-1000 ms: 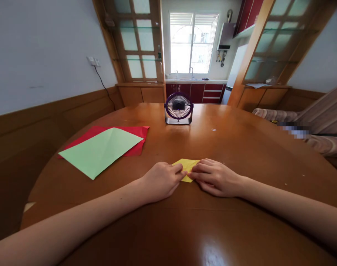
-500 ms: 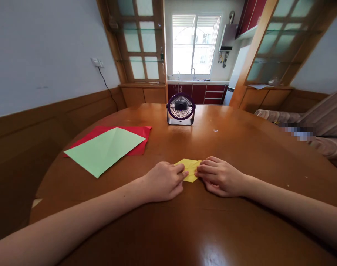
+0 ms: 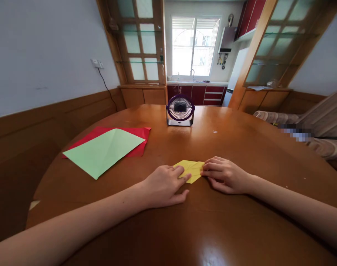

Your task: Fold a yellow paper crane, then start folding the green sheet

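A small folded yellow paper lies on the round brown wooden counter, near the person. The left hand rests on its left side. The right hand touches its right edge. Behind the paper, far across the counter, stands a small round purple desk fan. To the left lies a flat green paper sheet, on top of a flat red paper sheet.

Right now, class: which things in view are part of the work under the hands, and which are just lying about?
In use:
left hand
right hand
yellow folded paper

Lying about:
green sheet
red sheet
small fan
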`<act>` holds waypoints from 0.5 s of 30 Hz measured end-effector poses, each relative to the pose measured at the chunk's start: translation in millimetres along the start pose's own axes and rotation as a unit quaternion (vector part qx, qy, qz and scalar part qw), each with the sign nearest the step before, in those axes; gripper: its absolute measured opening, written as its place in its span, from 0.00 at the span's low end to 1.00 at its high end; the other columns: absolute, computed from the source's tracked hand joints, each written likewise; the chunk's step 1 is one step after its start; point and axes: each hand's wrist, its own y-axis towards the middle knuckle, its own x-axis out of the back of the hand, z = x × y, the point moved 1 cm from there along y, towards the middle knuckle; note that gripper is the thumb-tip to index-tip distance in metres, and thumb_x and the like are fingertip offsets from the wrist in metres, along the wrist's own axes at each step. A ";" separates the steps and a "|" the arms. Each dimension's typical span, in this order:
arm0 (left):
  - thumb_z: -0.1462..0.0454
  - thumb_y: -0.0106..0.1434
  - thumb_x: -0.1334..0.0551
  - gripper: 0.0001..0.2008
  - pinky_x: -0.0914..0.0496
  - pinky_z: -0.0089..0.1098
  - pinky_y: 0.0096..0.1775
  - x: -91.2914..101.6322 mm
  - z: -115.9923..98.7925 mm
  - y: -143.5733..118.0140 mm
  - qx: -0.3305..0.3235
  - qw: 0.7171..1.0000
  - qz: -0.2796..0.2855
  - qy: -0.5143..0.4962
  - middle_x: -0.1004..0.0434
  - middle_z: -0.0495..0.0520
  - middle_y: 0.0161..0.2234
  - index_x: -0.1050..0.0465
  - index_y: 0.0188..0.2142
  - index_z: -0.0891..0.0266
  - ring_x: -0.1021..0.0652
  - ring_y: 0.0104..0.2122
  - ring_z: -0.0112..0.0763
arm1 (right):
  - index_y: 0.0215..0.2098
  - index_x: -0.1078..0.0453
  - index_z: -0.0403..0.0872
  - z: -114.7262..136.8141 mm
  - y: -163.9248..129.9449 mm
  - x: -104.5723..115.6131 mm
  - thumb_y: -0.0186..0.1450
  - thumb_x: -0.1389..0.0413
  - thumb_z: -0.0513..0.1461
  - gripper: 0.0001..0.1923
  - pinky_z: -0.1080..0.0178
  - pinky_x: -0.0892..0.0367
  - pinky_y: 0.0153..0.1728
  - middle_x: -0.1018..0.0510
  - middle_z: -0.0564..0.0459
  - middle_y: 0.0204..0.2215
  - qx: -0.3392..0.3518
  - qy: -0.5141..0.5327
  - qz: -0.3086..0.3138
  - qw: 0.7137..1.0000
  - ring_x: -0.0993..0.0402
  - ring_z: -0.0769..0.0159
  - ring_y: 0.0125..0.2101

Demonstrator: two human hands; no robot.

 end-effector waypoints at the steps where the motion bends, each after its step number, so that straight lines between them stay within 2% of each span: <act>1: 0.55 0.66 0.48 0.22 0.26 0.39 0.40 -0.7 0.0 -0.1 0.005 1.000 -0.003 -0.004 0.25 0.61 0.40 0.30 0.53 0.65 0.21 0.37 0.39 | 0.46 0.29 0.45 -0.5 -0.5 -0.2 0.64 0.51 0.33 0.14 0.55 0.31 0.42 0.23 0.45 0.38 0.000 0.002 -0.001 1.000 0.28 0.60 0.41; 11: 0.62 0.64 0.46 0.15 0.26 0.39 0.45 1.1 5.2 -7.6 0.025 0.992 -0.108 -0.067 0.23 0.61 0.41 0.21 0.40 0.64 0.22 0.45 0.42 | 0.48 0.28 0.45 -6.0 -4.8 0.1 0.65 0.50 0.34 0.15 0.55 0.30 0.42 0.24 0.45 0.40 -0.012 0.021 0.004 1.000 0.28 0.60 0.42; 15: 0.63 0.66 0.47 0.16 0.25 0.35 0.43 5.4 9.1 -17.1 0.058 0.987 -0.098 -0.113 0.22 0.58 0.41 0.19 0.34 0.61 0.20 0.43 0.37 | 0.48 0.28 0.45 -5.9 -3.9 0.2 0.64 0.49 0.33 0.15 0.56 0.30 0.43 0.23 0.45 0.40 -0.011 0.038 -0.004 0.999 0.27 0.61 0.42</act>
